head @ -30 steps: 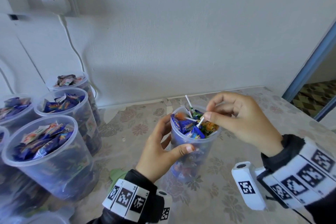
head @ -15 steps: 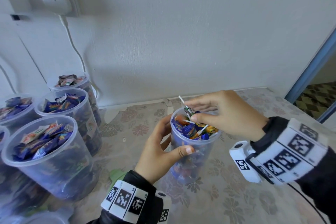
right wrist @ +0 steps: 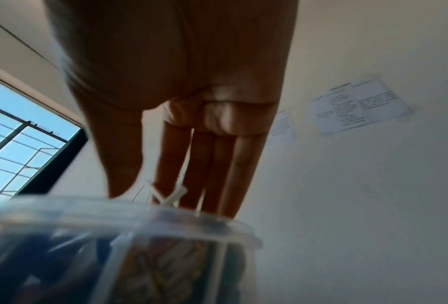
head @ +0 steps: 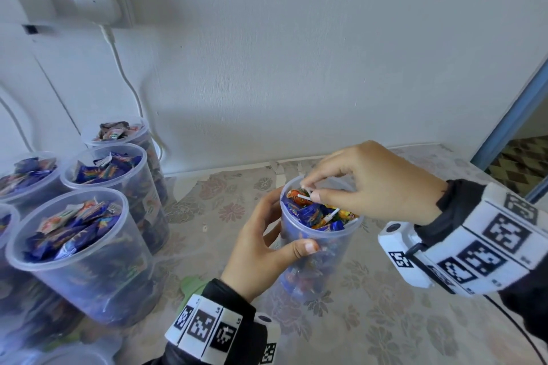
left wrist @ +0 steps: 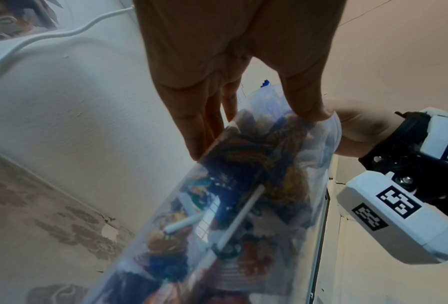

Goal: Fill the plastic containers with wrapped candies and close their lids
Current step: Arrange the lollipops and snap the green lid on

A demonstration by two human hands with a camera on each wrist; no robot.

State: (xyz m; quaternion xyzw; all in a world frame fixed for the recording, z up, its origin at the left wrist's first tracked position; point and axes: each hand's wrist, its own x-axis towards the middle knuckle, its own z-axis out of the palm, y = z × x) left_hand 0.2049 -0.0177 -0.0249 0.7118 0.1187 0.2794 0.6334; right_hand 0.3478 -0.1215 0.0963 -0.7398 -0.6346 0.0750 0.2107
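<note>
A clear plastic container stands on the floral tablecloth, filled to the rim with blue and orange wrapped candies and lollipops. My left hand grips its wall, thumb in front and fingers behind. My right hand hovers over the far left of the rim, with thumb and forefinger pinching a white lollipop stick. The left wrist view shows the container from below, with my left hand around it. In the right wrist view, my right hand points down at the rim. No lid is in view.
Several lidless containers full of candies crowd the left side, up to the wall. A charger is plugged in above them, its cable hanging down. The tablecloth stretches right to a doorway.
My right hand has moved left and down across the container's mouth, carrying the lollipop stick to the far left of the rim. The left hand keeps the same grip.
</note>
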